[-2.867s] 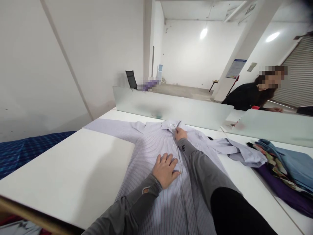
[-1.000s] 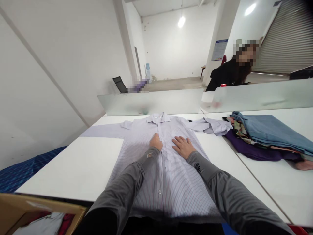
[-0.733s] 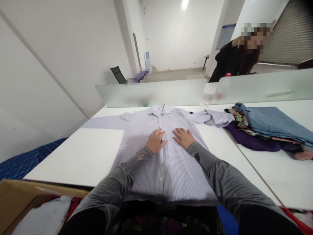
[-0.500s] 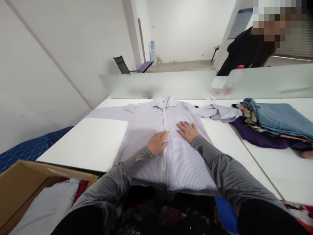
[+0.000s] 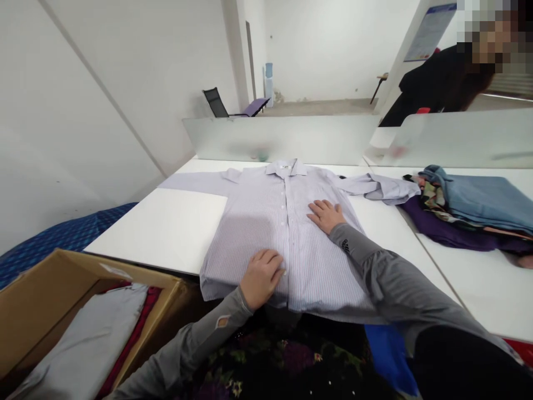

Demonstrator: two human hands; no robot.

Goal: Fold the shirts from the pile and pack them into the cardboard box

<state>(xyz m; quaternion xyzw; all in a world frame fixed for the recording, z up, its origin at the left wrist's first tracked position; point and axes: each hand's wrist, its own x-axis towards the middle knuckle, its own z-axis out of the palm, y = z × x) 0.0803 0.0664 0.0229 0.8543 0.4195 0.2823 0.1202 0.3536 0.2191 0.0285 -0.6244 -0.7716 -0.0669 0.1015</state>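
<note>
A pale lilac striped button-up shirt (image 5: 254, 222) lies face up on the white table, collar at the far side and sleeves spread to both sides. Its hem hangs slightly over the near edge. My left hand (image 5: 261, 275) rests on the lower front beside the button placket, fingers slightly bent and apart from any grip I can see. Flat on the chest, right of the placket, is my right hand (image 5: 326, 215) with its fingers stretched out. One sleeve is bunched at the right, touching a pile of clothes.
Folded jeans (image 5: 491, 200) top a clothes pile with a purple garment (image 5: 437, 228) at right. A cardboard box (image 5: 166, 300) holding grey and red clothing stands at lower left. Frosted dividers (image 5: 283, 136) line the table's back; a person in black (image 5: 433, 83) is beyond them.
My left hand has slid down the shirt front toward the hem. The right hand stays on the chest. The view has shifted a little, showing more of the box.
</note>
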